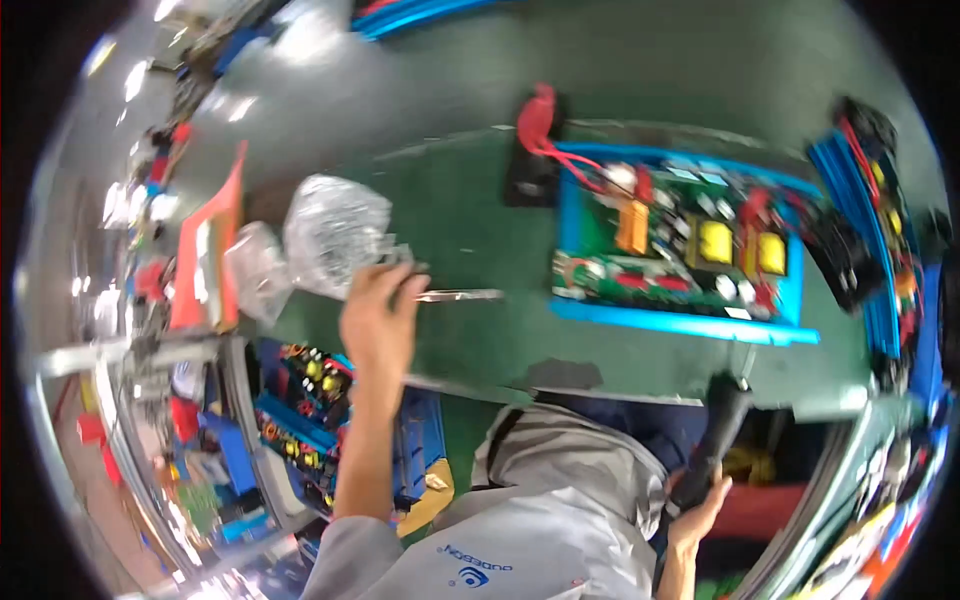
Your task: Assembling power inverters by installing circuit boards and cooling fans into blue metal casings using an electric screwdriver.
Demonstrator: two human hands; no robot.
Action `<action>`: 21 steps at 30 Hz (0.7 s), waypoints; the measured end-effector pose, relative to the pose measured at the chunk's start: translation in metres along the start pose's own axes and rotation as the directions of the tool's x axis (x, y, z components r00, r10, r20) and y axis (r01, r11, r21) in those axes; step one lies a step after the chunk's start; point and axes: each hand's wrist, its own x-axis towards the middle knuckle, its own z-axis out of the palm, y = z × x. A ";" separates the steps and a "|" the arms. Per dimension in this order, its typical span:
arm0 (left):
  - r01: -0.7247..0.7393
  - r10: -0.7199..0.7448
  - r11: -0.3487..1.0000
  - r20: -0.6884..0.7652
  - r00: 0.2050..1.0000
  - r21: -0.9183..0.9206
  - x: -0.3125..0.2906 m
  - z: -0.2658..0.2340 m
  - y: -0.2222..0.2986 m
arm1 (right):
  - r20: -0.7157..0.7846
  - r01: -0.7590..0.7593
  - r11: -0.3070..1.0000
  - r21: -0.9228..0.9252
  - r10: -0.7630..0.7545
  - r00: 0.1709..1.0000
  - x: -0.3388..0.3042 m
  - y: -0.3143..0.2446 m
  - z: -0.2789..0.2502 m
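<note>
A black power screwdriver [712, 440] is in the person's right hand [698, 505], the fingers closed around its lower handle; it stands tilted at the worktop's near edge, its thin shaft pointing up toward a blue case [680, 322]. The left hand [376, 325] is over the worktop [460, 220], its fingers bent and drawn close together at the edge of a clear plastic bag [335, 235]. Blur hides whether they pinch anything. A slim metal tool [460, 295] extends rightward from beside those fingertips; whether it is held cannot be told.

The blue case lies on the right part of the worktop, open at the top, with a circuit board [655, 262] inside carrying yellow blocks. Red wires [570, 157] run out over its far left corner. Left of the clear bag sit a smaller plastic bag [258, 270] and an orange-edged holder [208, 255]. Another blue unit [868, 245] stands at the far right.
</note>
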 end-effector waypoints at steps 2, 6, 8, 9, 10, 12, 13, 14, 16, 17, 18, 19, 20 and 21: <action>-0.045 0.044 0.999 -0.034 0.998 -0.025 0.003 -0.004 -0.006 | -0.027 -0.070 0.991 0.117 0.074 0.997 0.001 0.003 0.003; -0.169 0.167 0.980 0.032 0.985 0.104 0.015 -0.015 -0.028 | 0.200 0.051 0.978 -0.202 -0.009 0.980 -0.006 -0.013 0.020; -0.061 0.080 0.983 0.103 0.991 -0.172 0.031 -0.015 -0.015 | 0.293 0.089 0.966 -0.243 -0.014 0.956 -0.011 -0.019 0.024; -0.004 0.059 0.949 0.165 0.985 -0.315 0.040 -0.017 0.002 | 0.306 0.214 0.941 -0.263 -0.129 0.943 -0.011 -0.024 0.028; -0.019 0.099 0.910 0.175 0.980 -0.413 0.046 -0.015 0.022 | 0.338 0.336 0.899 -0.281 -0.236 0.911 -0.012 -0.030 0.031; -0.144 0.262 0.873 0.200 0.944 -0.467 0.047 -0.015 0.085 | 0.369 0.238 0.932 -0.273 -0.127 0.921 -0.014 -0.035 0.030; -0.170 0.313 0.857 0.229 0.922 -0.487 0.039 -0.008 0.122 | 0.361 0.217 0.942 -0.258 -0.114 0.926 -0.013 -0.031 0.029; -0.197 0.360 0.843 0.254 0.898 -0.500 0.032 -0.003 0.152 | 0.348 0.255 0.941 -0.222 -0.168 0.922 -0.012 -0.034 0.030; -0.174 0.433 0.791 0.334 0.837 -0.587 0.029 0.017 0.180 | 0.348 0.214 0.952 -0.220 -0.128 0.929 -0.013 -0.044 0.027; -0.134 0.487 0.736 0.382 0.786 -0.663 0.031 0.018 0.187 | 0.374 0.197 0.954 -0.227 -0.101 0.922 -0.013 -0.046 0.029; -0.147 0.490 0.746 0.386 0.782 -0.650 0.032 0.016 0.190 | 0.361 0.229 0.954 -0.195 -0.147 0.921 -0.013 -0.040 0.032; -0.178 0.507 0.757 0.394 0.766 -0.629 0.033 0.017 0.194 | 0.357 0.224 0.957 -0.183 -0.148 0.922 -0.012 -0.041 0.031; -0.208 0.523 0.767 0.403 0.751 -0.607 0.034 0.018 0.197 | 0.367 0.230 0.953 -0.196 -0.146 0.919 -0.012 -0.044 0.031; -0.213 0.526 0.769 0.408 0.746 -0.602 0.037 0.018 0.201 | 0.378 0.237 0.949 -0.210 -0.144 0.915 -0.011 -0.045 0.031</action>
